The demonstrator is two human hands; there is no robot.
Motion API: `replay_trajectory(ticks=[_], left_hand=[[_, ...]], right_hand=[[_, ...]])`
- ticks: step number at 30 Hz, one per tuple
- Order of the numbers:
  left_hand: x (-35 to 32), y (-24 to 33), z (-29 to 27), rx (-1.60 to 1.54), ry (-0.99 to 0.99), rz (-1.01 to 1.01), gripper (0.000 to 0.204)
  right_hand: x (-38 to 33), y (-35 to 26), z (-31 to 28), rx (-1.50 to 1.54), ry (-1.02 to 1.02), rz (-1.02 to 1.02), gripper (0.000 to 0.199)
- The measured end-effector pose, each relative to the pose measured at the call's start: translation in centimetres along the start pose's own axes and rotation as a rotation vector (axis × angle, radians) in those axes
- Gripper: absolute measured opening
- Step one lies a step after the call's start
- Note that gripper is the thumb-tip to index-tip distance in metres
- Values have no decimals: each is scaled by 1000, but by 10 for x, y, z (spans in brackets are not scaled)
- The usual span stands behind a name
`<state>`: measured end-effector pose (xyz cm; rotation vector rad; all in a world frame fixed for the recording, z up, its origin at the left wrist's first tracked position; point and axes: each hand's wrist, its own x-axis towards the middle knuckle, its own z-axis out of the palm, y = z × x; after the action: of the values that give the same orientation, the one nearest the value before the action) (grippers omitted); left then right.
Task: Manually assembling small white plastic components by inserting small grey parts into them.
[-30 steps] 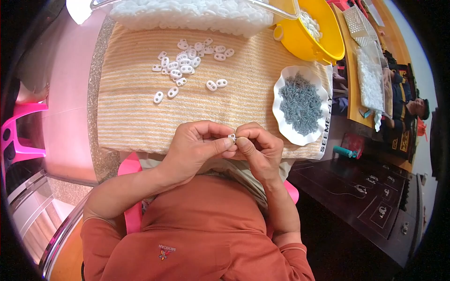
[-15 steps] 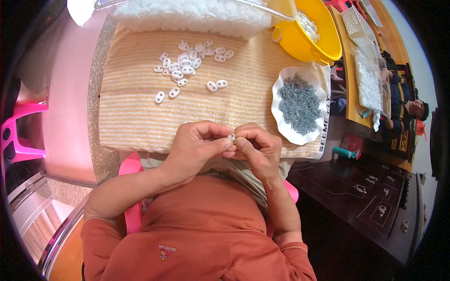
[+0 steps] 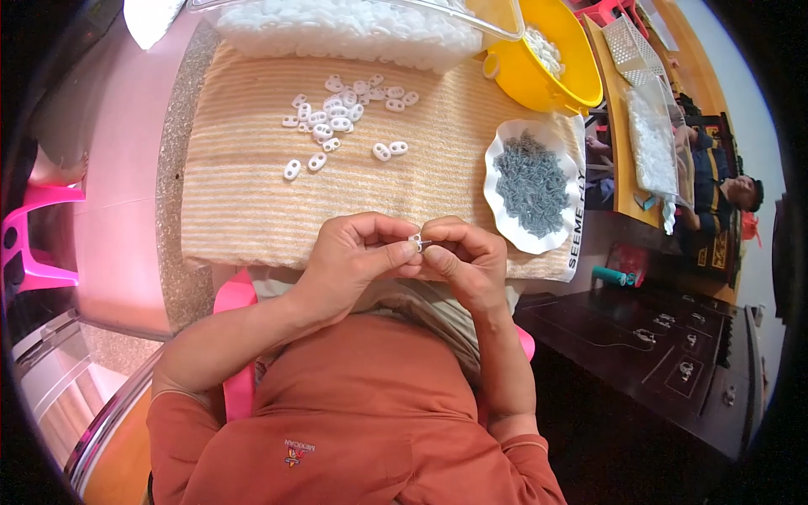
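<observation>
In front of my belly, at the near edge of the cloth, both hands meet fingertip to fingertip. My left hand [image 3: 349, 252] is closed, pinching a small white plastic piece [image 3: 415, 239] between thumb and fingers. From the right, my right hand [image 3: 471, 261] pinches a thin grey screw [image 3: 427, 242] against that piece; the fingers hide most of both. Farther off on the cloth lies a loose group of white two-hole oval pieces [image 3: 340, 124]. A heap of small grey screws [image 3: 532, 187] fills a wavy-rimmed white plate [image 3: 491, 189] at right.
The striped beige cloth [image 3: 252, 215] covers the table. A clear bin [image 3: 509, 29] of white pieces and a yellow basin [image 3: 581, 84] stand along its far side. A person [image 3: 715, 177] sits by another table at far right. A pink stool [image 3: 42, 244] is at left.
My hands stay together in nearly the same place. The fingertips have shifted slightly apart, so the grey shaft shows more between them. The whole view has moved a little.
</observation>
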<state>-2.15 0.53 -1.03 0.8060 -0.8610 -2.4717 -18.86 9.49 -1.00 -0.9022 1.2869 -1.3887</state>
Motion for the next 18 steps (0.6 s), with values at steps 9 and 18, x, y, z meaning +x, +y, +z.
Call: replay_trajectory(ticks=[9, 18], left_hand=[[-3, 0, 2, -9, 22, 18, 18], [-6, -2, 1, 0, 29, 56, 16]], right_hand=[[-2, 1, 5, -82, -6, -52, 8], [-6, -2, 16, -121, 58, 11, 5]])
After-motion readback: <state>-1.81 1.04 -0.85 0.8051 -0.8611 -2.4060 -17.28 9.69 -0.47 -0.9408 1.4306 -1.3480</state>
